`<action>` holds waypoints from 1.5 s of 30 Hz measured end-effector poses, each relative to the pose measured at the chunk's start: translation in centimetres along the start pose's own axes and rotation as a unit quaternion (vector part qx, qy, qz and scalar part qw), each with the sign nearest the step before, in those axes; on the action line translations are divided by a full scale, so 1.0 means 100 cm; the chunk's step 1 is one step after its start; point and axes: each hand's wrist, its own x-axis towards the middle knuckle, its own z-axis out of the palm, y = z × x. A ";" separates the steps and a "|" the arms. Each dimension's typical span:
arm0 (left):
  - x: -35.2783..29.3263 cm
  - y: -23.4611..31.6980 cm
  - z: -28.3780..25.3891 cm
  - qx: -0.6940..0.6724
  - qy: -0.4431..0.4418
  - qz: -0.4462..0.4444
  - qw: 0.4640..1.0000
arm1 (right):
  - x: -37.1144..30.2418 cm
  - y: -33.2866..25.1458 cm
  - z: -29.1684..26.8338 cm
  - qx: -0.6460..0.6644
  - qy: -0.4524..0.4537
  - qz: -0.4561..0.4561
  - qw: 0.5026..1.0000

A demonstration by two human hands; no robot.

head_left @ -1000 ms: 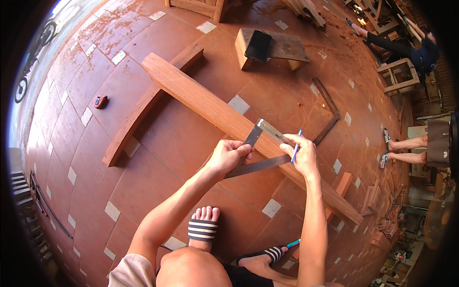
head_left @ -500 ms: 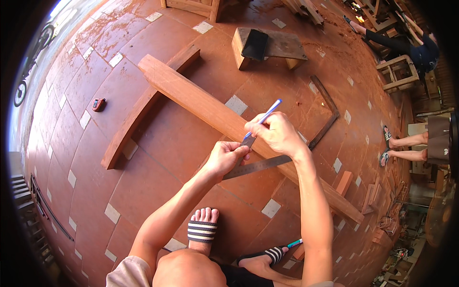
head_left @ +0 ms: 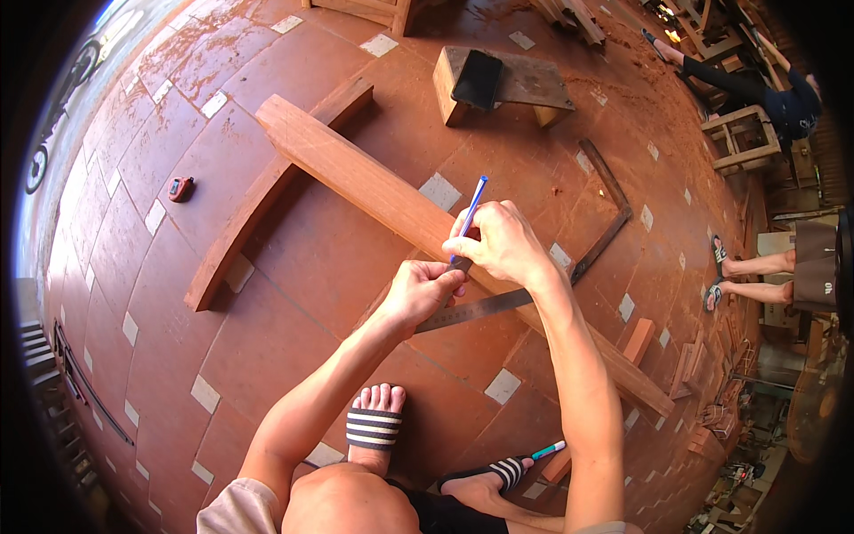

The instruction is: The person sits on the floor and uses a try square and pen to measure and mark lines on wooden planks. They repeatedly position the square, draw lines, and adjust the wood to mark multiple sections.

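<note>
Marking a plank against a steel square

The left hand (head_left: 425, 289) pins the steel square (head_left: 480, 307) flat on the long plank (head_left: 374, 182) lying on the floor, giving a straight edge; the right hand (head_left: 498, 242) grips a blue pen (head_left: 469, 218) beside it.

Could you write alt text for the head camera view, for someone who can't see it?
Seen from above, a person's right hand holds a blue pen against a long wooden beam lying on a red tiled floor, while the left hand presses a metal square onto the beam. The person's striped sandals show below.
</note>
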 end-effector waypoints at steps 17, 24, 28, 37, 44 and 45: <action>0.001 0.001 -0.001 0.006 -0.004 -0.010 1.000 | 0.010 -0.008 -0.007 -0.055 0.013 0.014 0.998; 0.000 0.004 -0.001 0.024 -0.009 -0.017 1.000 | -0.011 0.013 -0.012 0.055 0.127 0.045 0.989; -0.002 0.008 -0.005 0.046 0.002 -0.005 0.999 | -0.056 0.029 -0.013 -0.022 0.148 0.143 0.978; -0.003 0.025 -0.038 0.032 0.012 0.009 0.999 | -0.058 0.037 0.013 0.009 0.169 0.120 0.978; 0.000 0.024 -0.043 0.016 0.002 0.005 1.000 | -0.053 0.035 0.012 0.020 0.168 0.118 0.978; 0.000 0.024 -0.043 0.017 0.000 0.003 1.000 | -0.053 0.036 0.013 0.024 0.168 0.120 0.978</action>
